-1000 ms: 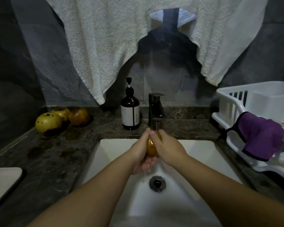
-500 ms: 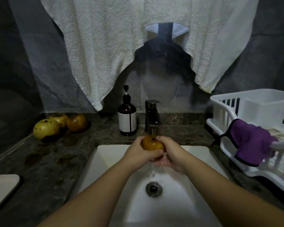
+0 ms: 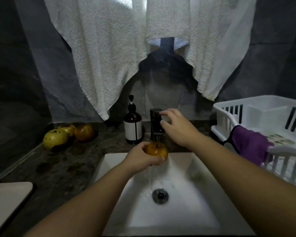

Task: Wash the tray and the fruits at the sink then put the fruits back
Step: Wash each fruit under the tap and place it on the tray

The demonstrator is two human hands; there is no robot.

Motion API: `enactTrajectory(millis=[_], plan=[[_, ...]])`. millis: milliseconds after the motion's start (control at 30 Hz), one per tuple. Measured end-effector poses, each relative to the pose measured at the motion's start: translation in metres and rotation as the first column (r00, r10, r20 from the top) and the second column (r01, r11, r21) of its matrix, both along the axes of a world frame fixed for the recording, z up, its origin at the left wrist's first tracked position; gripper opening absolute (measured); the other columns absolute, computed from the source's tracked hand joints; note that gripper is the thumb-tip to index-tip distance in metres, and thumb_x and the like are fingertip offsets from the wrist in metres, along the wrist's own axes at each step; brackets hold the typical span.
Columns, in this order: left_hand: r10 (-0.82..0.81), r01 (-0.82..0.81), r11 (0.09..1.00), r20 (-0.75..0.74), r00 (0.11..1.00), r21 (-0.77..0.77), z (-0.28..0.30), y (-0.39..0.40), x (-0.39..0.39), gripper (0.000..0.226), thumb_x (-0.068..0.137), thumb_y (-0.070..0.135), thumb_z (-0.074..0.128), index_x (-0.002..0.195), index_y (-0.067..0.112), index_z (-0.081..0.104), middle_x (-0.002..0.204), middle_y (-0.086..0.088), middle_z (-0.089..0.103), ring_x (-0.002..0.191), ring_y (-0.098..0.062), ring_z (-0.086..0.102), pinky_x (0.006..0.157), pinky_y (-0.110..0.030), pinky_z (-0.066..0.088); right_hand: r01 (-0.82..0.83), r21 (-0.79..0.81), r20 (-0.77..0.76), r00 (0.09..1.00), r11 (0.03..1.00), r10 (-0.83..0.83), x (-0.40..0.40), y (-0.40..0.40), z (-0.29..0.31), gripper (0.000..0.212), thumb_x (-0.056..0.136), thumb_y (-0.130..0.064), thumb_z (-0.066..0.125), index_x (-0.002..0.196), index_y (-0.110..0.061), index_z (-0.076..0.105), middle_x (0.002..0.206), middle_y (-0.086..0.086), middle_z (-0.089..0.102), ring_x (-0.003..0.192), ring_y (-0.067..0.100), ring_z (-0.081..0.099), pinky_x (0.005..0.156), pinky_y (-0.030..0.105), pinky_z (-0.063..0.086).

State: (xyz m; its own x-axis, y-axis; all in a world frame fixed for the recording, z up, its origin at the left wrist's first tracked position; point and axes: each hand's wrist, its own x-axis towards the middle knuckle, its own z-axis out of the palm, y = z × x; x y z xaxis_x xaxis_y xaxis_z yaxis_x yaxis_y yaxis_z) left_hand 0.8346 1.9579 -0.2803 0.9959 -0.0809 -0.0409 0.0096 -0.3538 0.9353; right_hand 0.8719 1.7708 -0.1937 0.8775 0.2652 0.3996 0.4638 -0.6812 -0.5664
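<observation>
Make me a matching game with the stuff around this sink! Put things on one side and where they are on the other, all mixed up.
Things:
1. orange fruit
2. purple cloth
3. soap bottle
4. right hand

Places:
A. draped over the white rack's rim
B. on the faucet
C. in the left hand, under running water
D. standing on the counter left of the faucet

Pairs: 1-C, 2-A, 3-D, 4-B

left hand [image 3: 144, 157] gripping fruit [image 3: 156, 151], right hand [image 3: 177, 129] on faucet [image 3: 155, 123]

Wet glossy fruit [image 3: 156, 151], plastic rack [image 3: 256, 106]
</observation>
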Motion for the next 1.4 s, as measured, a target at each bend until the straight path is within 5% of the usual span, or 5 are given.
enactTrajectory(millis=[467, 700, 833, 1267, 1400], plan=[[0.012, -0.014, 0.994, 0.018, 1.0, 0.107, 0.002, -0.003, -0.018, 0.109, 0.043, 0.061, 0.093, 0.139, 0.028, 0.055, 0.124, 0.009, 0.064, 0.111, -0.014, 0.064, 0.101, -0.041, 0.056, -0.042, -0.075, -0.162, 0.986, 0.996, 0.029, -0.017, -0.011, -0.002, 0.047, 0.107, -0.042, 0.038, 0.152, -0.031, 0.042, 0.157, 0.0, 0.041, 0.14, 0.02, 0.043, 0.105, 0.032, 0.035], [0.018, -0.017, 0.957, -0.004, 1.0, 0.29, -0.004, -0.017, -0.035, 0.093, 0.054, 0.063, 0.089, 0.132, 0.03, 0.053, 0.118, 0.008, 0.06, 0.105, -0.013, 0.061, 0.092, -0.039, 0.059, 0.034, -0.359, -0.158, 0.983, 0.933, -0.096, -0.063, -0.044, -0.048, 0.015, 0.088, -0.017, 0.066, 0.081, -0.027, 0.058, 0.089, -0.004, 0.059, 0.084, 0.021, 0.059, 0.061, 0.027, 0.039], [-0.031, 0.047, 0.819, -0.038, 0.999, 0.571, -0.021, -0.029, -0.044, 0.088, 0.06, 0.064, 0.087, 0.134, 0.029, 0.054, 0.116, 0.007, 0.058, 0.101, -0.012, 0.057, 0.082, -0.032, 0.055, -0.258, -0.682, -0.493, 0.853, 0.685, -0.17, -0.084, -0.054, -0.074, 0.059, 0.086, -0.017, 0.073, 0.14, -0.033, 0.054, 0.135, -0.003, 0.049, 0.121, 0.025, 0.052, 0.093, 0.035, 0.048], [-0.001, -0.006, 0.931, 0.019, 1.0, 0.365, 0.002, -0.068, -0.041, 0.096, 0.068, 0.055, 0.091, 0.146, 0.022, 0.047, 0.122, 0.002, 0.054, 0.111, -0.021, 0.059, 0.096, -0.042, 0.058, 0.097, -0.431, -0.244, 0.944, 0.897, -0.22, -0.093, -0.082, -0.045, 0.014, 0.088, -0.012, 0.065, 0.09, -0.026, 0.063, 0.107, 0.002, 0.063, 0.102, 0.027, 0.062, 0.074, 0.03, 0.05], [-0.057, 0.033, 0.945, 0.064, 0.996, 0.326, 0.016, -0.079, -0.039, 0.095, 0.067, 0.052, 0.093, 0.145, 0.022, 0.048, 0.121, 0.004, 0.056, 0.11, -0.018, 0.058, 0.096, -0.04, 0.057, -0.089, -0.606, -0.415, 0.883, 0.791, -0.219, -0.106, -0.095, -0.03, 0.074, 0.088, -0.008, 0.068, 0.152, -0.034, 0.042, 0.159, 0.005, 0.035, 0.139, 0.029, 0.044, 0.1, 0.035, 0.048]])
